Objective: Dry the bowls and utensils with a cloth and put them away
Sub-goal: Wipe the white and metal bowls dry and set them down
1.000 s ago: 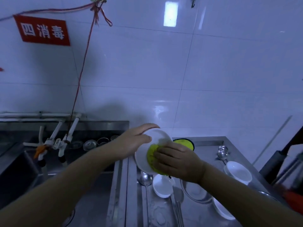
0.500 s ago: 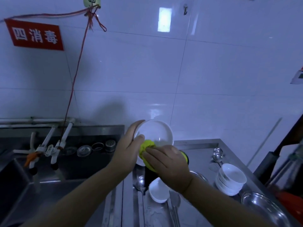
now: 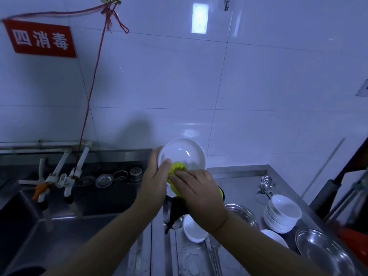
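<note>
My left hand [image 3: 154,181] grips the left rim of a white bowl [image 3: 184,153], held tilted up above the steel counter with its inside facing me. My right hand [image 3: 198,194] presses a yellow-green cloth [image 3: 177,169] against the bowl's lower inside. A dark part of the cloth [image 3: 176,211] hangs down under my right hand. On the counter lie another white bowl [image 3: 194,229], a stack of white bowls [image 3: 282,213], steel spoons [image 3: 265,185] and chopsticks [image 3: 216,259].
A steel sink [image 3: 59,198] with white taps [image 3: 65,176] lies to the left. Steel dishes [image 3: 323,253] sit at the right on the steel counter [image 3: 237,174]. A white tiled wall stands close behind. Dark objects crowd the right edge.
The bowl has been raised and tipped so its inside faces me. My right hand and the cloth have slid down to the bowl's lower rim.
</note>
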{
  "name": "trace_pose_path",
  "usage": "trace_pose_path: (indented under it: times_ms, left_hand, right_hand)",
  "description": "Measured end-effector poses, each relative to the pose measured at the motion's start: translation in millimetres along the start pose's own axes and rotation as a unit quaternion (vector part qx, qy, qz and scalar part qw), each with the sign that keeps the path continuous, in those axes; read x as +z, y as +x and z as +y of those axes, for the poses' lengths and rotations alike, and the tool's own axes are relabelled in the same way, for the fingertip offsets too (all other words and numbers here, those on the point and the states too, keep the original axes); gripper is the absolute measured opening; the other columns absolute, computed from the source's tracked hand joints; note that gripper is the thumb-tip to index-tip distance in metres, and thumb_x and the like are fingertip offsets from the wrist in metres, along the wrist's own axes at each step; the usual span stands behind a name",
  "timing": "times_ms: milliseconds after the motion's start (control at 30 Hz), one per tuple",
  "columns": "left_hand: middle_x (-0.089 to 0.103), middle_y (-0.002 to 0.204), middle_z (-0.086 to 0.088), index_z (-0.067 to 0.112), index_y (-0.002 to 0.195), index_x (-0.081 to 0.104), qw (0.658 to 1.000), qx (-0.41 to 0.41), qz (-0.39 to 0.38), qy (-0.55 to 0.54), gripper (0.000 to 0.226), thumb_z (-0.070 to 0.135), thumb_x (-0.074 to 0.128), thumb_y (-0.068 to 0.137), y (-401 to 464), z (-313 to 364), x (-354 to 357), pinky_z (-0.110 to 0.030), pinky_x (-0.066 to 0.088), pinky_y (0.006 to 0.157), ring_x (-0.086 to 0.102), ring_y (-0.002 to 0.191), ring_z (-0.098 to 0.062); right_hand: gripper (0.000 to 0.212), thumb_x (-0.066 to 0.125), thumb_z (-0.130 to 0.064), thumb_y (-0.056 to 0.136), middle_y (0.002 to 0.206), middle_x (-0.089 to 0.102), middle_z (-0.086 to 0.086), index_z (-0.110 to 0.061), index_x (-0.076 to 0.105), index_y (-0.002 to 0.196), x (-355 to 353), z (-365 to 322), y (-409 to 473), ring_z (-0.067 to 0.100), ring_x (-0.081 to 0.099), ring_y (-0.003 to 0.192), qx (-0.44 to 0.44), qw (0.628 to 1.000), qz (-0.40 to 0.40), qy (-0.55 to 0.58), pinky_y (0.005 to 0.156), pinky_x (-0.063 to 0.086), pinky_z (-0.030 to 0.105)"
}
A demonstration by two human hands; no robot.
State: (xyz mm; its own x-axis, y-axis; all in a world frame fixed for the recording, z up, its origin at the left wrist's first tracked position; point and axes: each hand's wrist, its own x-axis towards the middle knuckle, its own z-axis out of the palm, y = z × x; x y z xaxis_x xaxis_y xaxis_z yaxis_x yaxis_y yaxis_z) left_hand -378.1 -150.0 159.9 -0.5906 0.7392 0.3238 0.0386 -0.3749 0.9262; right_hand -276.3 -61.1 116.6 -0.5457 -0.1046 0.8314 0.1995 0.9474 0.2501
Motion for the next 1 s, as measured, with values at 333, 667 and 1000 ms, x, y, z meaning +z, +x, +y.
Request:
trace_pose_path:
  times_ms: [333,667,1000]
  left_hand:
    - [0.069,0.100,0.005,0.030,0.107,0.063,0.978,-0.064,-0.131,0.146,0.028,0.009,0.051,0.092,25.4,24.5,-27.0,-0.015,0.051,0.068,0.065,0.088,-0.009]
    - [0.057,0.123,0.012,0.047,0.117,0.051,0.996,-0.009,-0.065,0.064,0.030,0.026,0.042,0.098,11.5,-1.5,-25.8,-0.025,0.050,0.086,0.059,0.107,-0.004]
    - [0.060,0.113,0.018,0.047,0.112,0.054,0.987,-0.032,-0.119,0.100,0.031,0.035,0.047,0.084,14.7,-4.9,-28.4,-0.017,0.046,0.080,0.058,0.102,0.000]
  right_hand:
    - [0.014,0.057,-0.012,0.094,0.105,0.070,0.008,-0.009,0.057,0.107,-13.1,39.3,-4.1,0.024,0.060,0.098,-0.182,0.980,-0.077,-0.023,0.080,0.047,0.035]
    - [0.044,0.059,-0.043,0.085,0.116,0.066,0.006,-0.013,0.058,0.117,1.3,-3.1,-3.0,0.020,0.053,0.107,0.009,0.993,-0.110,0.045,0.090,0.039,0.034]
    - [0.037,0.044,-0.029,0.094,0.115,0.068,0.011,-0.005,0.071,0.104,-2.9,14.3,12.0,0.022,0.057,0.112,0.075,0.990,-0.115,0.024,0.103,0.033,0.030]
